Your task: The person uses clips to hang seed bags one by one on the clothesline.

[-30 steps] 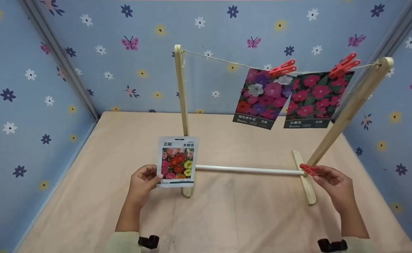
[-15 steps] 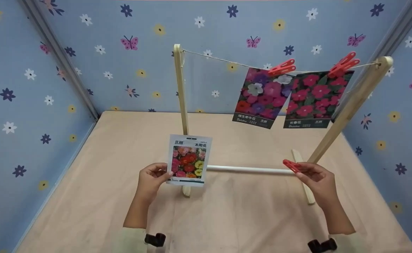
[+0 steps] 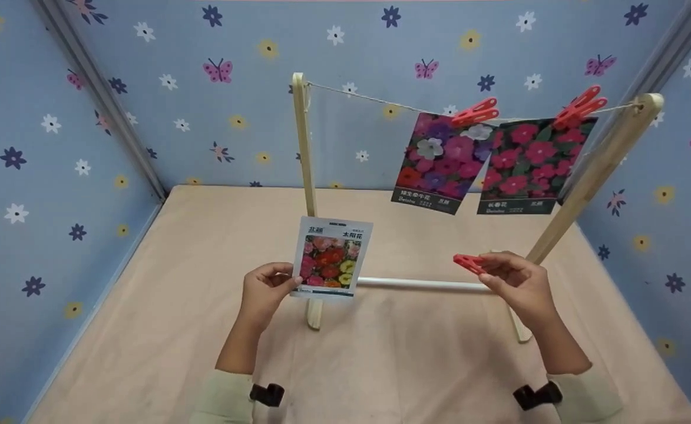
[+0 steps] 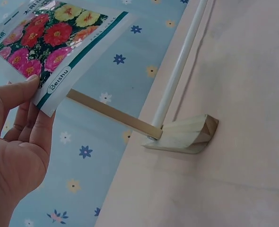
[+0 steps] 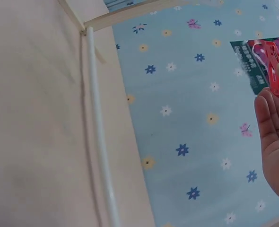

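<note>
Your left hand (image 3: 265, 290) pinches the white seed packet (image 3: 332, 258) by its lower corner, upright above the tabletop (image 3: 380, 353), while your right hand (image 3: 513, 281) grips a red clothespin (image 3: 469, 263). Raise the packet's top edge to the bare string (image 3: 369, 100) left of the two hung packets (image 3: 445, 162), keep it level, and squeeze the pin wide before seating it over both.

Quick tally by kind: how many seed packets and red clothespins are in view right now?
Flower seed packets: 3 (white one in left hand, two dark ones on the string)
Red plastic clothespins: 3 (two on string, one in right hand)
Total: 6
</note>
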{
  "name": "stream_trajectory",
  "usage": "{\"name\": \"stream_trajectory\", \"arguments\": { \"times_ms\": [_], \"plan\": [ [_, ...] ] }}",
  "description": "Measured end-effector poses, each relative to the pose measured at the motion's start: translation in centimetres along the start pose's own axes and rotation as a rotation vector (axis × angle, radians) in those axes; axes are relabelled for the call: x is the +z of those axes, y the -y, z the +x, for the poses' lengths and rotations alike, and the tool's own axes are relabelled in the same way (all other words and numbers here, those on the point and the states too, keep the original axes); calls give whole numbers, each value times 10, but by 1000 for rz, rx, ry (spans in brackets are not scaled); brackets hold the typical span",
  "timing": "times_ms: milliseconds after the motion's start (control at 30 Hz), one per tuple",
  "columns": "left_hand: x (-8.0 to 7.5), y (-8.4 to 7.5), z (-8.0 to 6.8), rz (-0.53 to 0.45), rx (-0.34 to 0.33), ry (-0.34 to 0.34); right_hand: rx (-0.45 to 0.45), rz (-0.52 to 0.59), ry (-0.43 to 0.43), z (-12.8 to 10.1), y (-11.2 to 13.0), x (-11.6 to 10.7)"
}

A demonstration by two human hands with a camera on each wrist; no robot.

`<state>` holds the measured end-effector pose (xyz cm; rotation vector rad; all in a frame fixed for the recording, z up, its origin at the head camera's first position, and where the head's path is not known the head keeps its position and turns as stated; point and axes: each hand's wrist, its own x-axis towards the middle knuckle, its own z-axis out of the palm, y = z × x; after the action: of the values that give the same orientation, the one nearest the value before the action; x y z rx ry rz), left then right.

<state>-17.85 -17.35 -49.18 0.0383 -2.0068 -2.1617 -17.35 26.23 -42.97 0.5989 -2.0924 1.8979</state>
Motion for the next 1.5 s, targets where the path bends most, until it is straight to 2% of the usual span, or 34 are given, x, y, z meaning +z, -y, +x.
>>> {"name": "stream_trajectory", "arguments": {
  "times_ms": [267, 500, 633, 767, 933, 1167, 1333, 1500],
  "plan": [
    [11, -18, 6, -2, 70, 14, -90, -41, 66, 26, 25, 5],
    [24, -38, 17, -5, 165, 12, -182, -48, 137, 48, 43, 9],
    [30, -50, 23, 2, 218, 15, -221, -71, 149, 60, 55, 11],
    [35, -60, 29, -12, 270, 10, -290, -141, 163, 73, 66, 13],
    [40, -70, 35, 0, 299, 11, -356, -213, 145, 88, 81, 14],
    [49, -84, 44, -12, 358, -32, -372, -233, 144, 106, 111, 26],
    [57, -96, 50, -40, 396, -44, -384, -269, 148, 121, 117, 30],
    [65, -104, 52, -93, 381, -48, -406, -325, 163, 136, 121, 34]
  ]
}}
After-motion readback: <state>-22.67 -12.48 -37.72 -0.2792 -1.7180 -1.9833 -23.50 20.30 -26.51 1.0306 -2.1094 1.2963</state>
